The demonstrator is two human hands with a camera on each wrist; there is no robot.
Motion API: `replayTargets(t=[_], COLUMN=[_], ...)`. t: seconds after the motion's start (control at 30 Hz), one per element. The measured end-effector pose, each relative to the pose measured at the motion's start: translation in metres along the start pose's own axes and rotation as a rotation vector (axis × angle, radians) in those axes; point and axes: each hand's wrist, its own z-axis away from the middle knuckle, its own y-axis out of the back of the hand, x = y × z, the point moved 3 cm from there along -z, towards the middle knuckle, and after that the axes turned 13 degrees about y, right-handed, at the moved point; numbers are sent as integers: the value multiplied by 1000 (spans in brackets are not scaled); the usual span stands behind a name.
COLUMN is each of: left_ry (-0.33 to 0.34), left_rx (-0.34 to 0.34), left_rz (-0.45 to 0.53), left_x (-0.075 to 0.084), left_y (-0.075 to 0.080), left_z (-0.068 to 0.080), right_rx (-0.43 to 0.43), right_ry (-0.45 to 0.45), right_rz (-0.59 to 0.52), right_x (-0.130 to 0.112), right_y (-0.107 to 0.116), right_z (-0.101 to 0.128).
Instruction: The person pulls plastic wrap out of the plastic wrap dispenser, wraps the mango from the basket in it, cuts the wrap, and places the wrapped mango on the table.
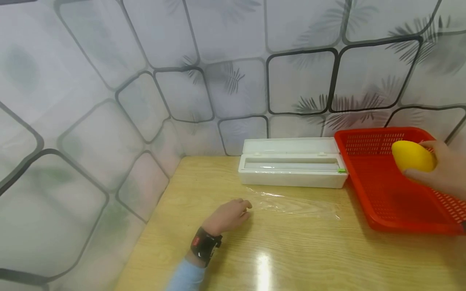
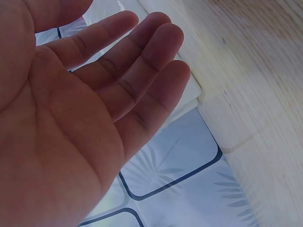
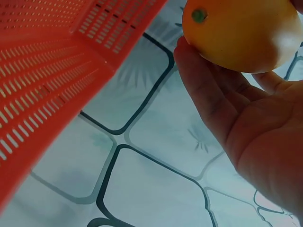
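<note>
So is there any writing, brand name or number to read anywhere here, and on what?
No text can be read in any view.
Wrist strap: a small red mark, too small to read.
White cling-film dispenser: no label shows; only a green tab.
Red basket, yellow fruit, wooden table: bare of print.

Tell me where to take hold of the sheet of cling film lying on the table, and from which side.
Probably pinch the cling film at its free front edge, nearest you, coming from the left where the left hand already rests. It lies flat and thin on the table, so only an edge or corner can be lifted; its far edge runs to the white dispenser box.
</note>
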Motion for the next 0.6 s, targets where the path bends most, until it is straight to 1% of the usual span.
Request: replayTargets(t=[0.2, 0.3, 0.6], left_ry=[1, -2, -9], left_rx=[-1, 2, 3], left_rz=[-3, -1, -4], left_x=[0, -1, 2], left_y=[-1, -1, 2], left_z=[0, -1, 1], right_rx=[26, 22, -58], right_ry=[-2, -9, 8], right_rz=[18, 25, -14], right_x=[-8, -15, -33], right_y=[-7, -9, -15], right_z=[5, 7, 17])
